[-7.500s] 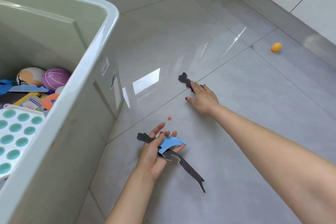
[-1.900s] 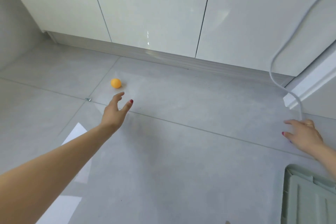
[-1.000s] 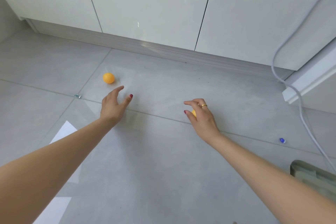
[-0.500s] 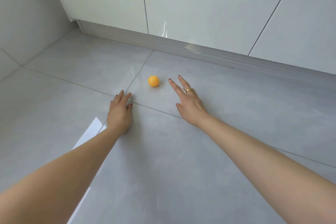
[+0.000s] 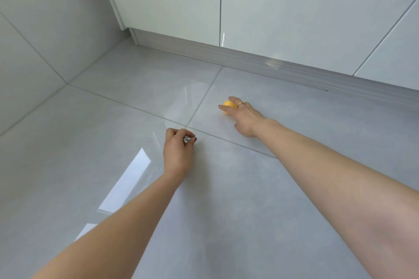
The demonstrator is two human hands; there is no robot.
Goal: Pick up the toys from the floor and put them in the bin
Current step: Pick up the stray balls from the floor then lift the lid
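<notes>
The person reaches both bare arms out over the grey floor (image 5: 226,199). The left hand (image 5: 178,152) is low to the tiles, with its fingers curled in, and it pinches a small marble (image 5: 186,140) between thumb and fingertips. The marble looks clear with a bit of blue in it; it is too small to tell more.

From the left hand, the right hand (image 5: 243,118) is at about 1 o'clock, a little apart. Its fingers close around an orange ball (image 5: 228,104), which sits on the floor at the fingertips. The fingers bend over the top and the near side of the ball, so only its left part shows. I cannot tell if the ball is lifted or is touching the tile. A gold ring (image 5: 241,104) is on one finger of this hand.

At 12 o'clock from the hands a grey plinth (image 5: 294,70) runs along the floor, and white cabinet doors (image 5: 294,7) stand above it. At 10 o'clock a grey tiled wall (image 5: 45,29) meets the floor. At 7 o'clock from the left hand, bright patches of light (image 5: 127,183) lie on the glossy tiles. The bin is not in view.
</notes>
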